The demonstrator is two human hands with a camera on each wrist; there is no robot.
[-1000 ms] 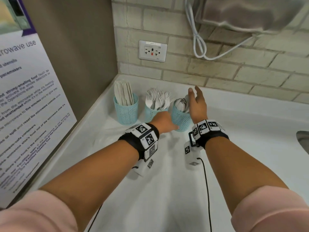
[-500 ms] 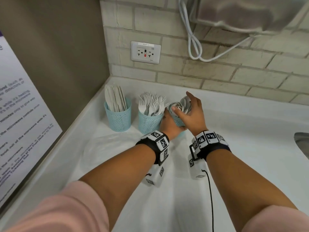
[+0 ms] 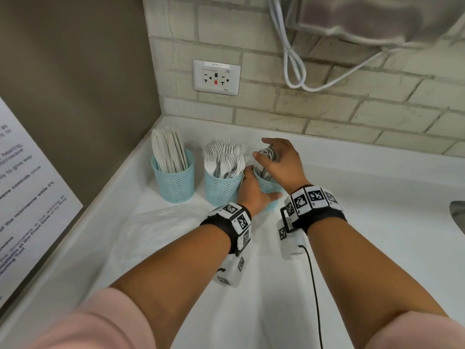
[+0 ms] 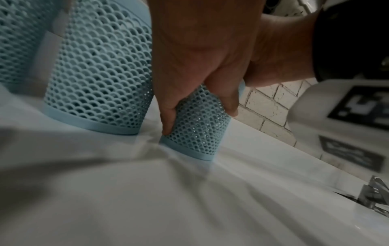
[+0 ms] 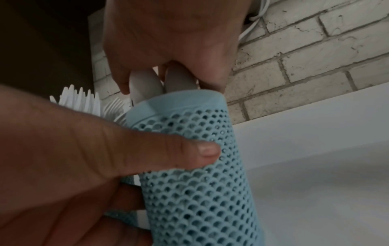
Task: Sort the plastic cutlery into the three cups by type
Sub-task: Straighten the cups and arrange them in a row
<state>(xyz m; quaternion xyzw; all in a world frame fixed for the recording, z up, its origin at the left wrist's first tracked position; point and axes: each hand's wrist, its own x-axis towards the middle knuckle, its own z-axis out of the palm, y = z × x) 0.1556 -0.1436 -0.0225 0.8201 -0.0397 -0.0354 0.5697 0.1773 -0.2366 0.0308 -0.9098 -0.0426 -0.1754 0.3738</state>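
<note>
Three light-blue mesh cups stand in a row in the counter's corner. The left cup (image 3: 173, 183) holds knives, the middle cup (image 3: 220, 188) (image 4: 101, 74) holds forks (image 3: 224, 157) (image 5: 80, 99). My left hand (image 3: 254, 195) (image 4: 200, 66) grips the right cup (image 3: 268, 186) (image 4: 195, 124) (image 5: 200, 166), thumb pressed on its mesh wall. My right hand (image 3: 279, 162) (image 5: 168, 41) sits on top of that cup, its fingers curled round the bowls of the white spoons (image 3: 266, 153) (image 5: 145, 84) that stick out of it. The spoon handles are hidden inside.
A clear plastic bag (image 3: 161, 222) lies flat on the white counter (image 3: 377, 222) in front of the cups. Brick wall with an outlet (image 3: 216, 76) and a hanging white cable (image 3: 292, 59) stands behind. A sink edge (image 3: 458, 215) shows at right, a poster (image 3: 25, 197) at left.
My right hand came from open beside the right cup onto the spoons and curled round them. My left hand stayed wrapped on that cup. The head view drew closer.
</note>
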